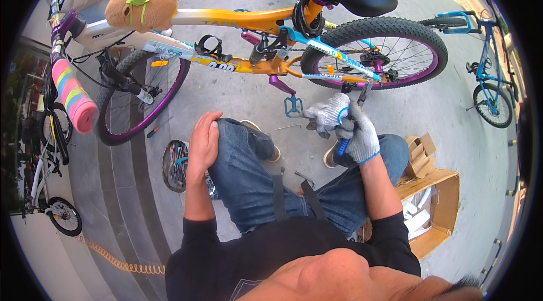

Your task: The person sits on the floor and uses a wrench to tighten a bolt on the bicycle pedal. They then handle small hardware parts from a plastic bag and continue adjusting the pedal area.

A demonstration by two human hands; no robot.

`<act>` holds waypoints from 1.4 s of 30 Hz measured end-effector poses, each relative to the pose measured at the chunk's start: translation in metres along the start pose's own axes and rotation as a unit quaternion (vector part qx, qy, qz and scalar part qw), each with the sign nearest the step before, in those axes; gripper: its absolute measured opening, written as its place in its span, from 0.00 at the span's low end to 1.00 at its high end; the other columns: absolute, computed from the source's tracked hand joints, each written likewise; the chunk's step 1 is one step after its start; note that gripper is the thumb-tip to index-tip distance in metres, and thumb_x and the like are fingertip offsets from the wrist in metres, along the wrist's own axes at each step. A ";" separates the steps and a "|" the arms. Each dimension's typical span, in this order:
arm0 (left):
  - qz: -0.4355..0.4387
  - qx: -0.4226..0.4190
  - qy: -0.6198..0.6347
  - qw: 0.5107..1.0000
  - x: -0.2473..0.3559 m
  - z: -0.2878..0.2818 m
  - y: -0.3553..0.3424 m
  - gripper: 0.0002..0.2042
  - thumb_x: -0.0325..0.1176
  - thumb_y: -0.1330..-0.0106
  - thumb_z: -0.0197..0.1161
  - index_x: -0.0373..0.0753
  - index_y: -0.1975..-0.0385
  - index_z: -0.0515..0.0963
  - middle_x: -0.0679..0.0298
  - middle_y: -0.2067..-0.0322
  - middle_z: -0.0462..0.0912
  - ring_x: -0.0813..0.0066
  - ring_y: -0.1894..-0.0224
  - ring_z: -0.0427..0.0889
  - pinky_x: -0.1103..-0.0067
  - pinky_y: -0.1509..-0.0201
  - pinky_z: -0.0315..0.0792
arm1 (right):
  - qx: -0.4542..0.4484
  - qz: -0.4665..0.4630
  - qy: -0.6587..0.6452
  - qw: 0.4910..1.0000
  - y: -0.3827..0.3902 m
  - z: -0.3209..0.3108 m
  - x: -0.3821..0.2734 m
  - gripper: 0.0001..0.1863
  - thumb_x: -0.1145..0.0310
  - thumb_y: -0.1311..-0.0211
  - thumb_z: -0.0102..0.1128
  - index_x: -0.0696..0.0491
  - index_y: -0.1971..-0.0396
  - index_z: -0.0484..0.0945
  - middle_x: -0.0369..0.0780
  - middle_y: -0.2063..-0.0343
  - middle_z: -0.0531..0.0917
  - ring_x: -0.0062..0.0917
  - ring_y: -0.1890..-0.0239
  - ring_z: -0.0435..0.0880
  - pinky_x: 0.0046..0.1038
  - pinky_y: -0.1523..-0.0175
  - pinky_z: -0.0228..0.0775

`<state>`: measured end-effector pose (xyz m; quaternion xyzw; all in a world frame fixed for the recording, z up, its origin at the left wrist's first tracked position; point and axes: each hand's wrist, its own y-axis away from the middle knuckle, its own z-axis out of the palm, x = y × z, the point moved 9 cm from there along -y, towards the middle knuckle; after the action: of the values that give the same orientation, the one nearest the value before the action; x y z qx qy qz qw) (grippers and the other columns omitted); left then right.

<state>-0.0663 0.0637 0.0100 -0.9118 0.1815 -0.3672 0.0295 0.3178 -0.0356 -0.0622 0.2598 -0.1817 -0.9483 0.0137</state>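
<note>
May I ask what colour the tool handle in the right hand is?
Blue; the handle shows best in the head view.

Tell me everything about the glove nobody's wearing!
The loose glove looks like whitish knitted cloth, with dark grey on its fingers and a bright blue cuff edge. It's crumpled and empty, seemingly held in the grip of the gloved right hand. In the picture it shows just right of the blue pedal.

Grey floor (218,93), in daylight.
Dark bands (148,188) run left of left hand (205,140); dark glass (27,78) stands farther left.
</note>
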 end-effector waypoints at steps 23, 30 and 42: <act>-0.027 -0.085 0.189 0.978 0.095 0.161 -0.062 0.10 0.34 0.22 0.66 0.33 0.55 0.79 0.74 0.71 0.71 0.85 0.69 0.67 0.80 0.66 0.65 | 0.094 -0.036 0.389 0.916 -0.016 0.004 0.021 0.16 0.65 0.31 0.75 0.57 0.53 0.81 0.36 0.73 0.85 0.15 0.77 0.79 0.20 0.74 0.70; -0.192 -0.116 0.490 0.842 0.043 0.209 -0.048 0.05 0.33 0.18 0.61 0.39 0.53 0.77 0.70 0.69 0.78 0.84 0.73 0.73 0.83 0.71 0.68 | 0.062 -0.048 0.520 0.850 -0.029 -0.005 0.049 0.22 0.61 0.34 0.78 0.61 0.49 0.85 0.41 0.59 0.92 0.25 0.57 0.87 0.32 0.46 0.80; -0.359 -0.088 0.720 0.588 0.022 0.219 -0.039 0.20 0.36 0.20 0.50 0.28 0.38 0.72 0.46 0.41 0.80 0.52 0.36 0.80 0.52 0.20 0.69 | 0.151 -0.011 0.393 0.907 -0.035 -0.040 0.049 0.14 0.62 0.25 0.71 0.56 0.49 0.85 0.31 0.70 0.83 0.14 0.76 0.77 0.20 0.72 0.70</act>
<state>0.1097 0.0749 -0.1280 -0.3393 -0.1669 -0.8669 -0.3249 0.2975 -0.0224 -0.1299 0.6125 -0.2998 -0.7306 0.0345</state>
